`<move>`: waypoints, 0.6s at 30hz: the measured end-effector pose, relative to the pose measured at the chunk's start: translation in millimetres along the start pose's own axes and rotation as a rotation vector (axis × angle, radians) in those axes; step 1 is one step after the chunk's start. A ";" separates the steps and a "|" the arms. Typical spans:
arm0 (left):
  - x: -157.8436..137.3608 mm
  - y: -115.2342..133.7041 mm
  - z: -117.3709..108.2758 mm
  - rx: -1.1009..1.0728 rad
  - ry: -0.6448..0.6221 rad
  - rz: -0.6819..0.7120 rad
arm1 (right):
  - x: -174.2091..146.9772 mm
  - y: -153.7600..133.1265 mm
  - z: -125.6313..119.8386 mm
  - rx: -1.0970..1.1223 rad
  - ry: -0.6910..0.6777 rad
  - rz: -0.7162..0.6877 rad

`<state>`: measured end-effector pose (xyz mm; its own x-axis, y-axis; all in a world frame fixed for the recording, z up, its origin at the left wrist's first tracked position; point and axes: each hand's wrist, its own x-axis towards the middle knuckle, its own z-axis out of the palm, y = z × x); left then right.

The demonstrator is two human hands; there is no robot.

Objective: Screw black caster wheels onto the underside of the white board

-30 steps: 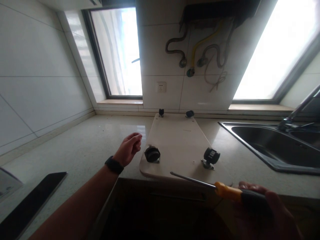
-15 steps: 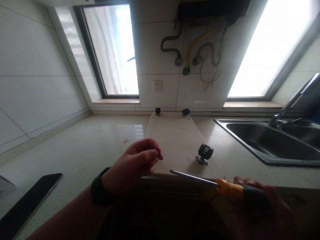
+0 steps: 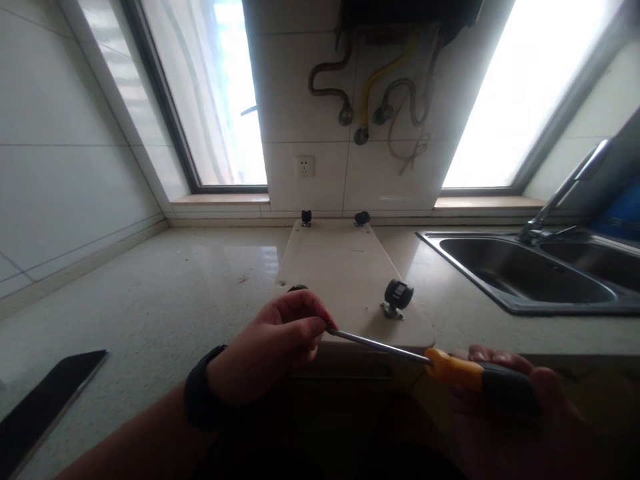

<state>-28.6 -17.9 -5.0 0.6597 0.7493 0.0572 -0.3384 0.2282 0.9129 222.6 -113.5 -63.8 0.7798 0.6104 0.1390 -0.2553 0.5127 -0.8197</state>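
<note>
The fingers of my left hand are pinched on a tiny dark piece that looks like a screw, mostly covered by the fingertips. In my right hand is a screwdriver with a yellow and black handle. Its shaft points left, and the tip meets the pinched piece. Beneath and beyond the hands lies a pale board with its wheels up. A black caster stands at its near right, and a dark rounded part, probably another caster, shows behind my left hand.
Two more casters, one at the far left and one at the far right, stand on the board by the wall. A steel sink with a faucet is on the right. A dark flat slab lies at the near left of the counter.
The screwdriver tip has come up and left to the fingertips of my left hand; before, it was apart from them. The whole view has shifted slightly, revealing the dark part behind my left hand.
</note>
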 end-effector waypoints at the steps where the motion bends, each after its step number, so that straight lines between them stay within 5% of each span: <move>1: -0.2 -0.3 0.1 0.006 0.000 -0.006 | 0.4 -2.4 1.8 0.028 0.061 0.048; 5: 0.7 -0.7 0.4 0.033 0.016 -0.009 | 0.6 -6.5 4.5 0.097 0.223 0.191; 18: 2.4 -3.3 -1.8 0.185 0.058 0.018 | 1.8 -6.4 -0.5 0.107 0.134 0.144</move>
<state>-27.1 -15.8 -8.6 0.6128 0.7883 0.0556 -0.2168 0.1000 0.9711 225.9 -116.0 -58.6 0.7980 0.6001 -0.0556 -0.4229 0.4919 -0.7610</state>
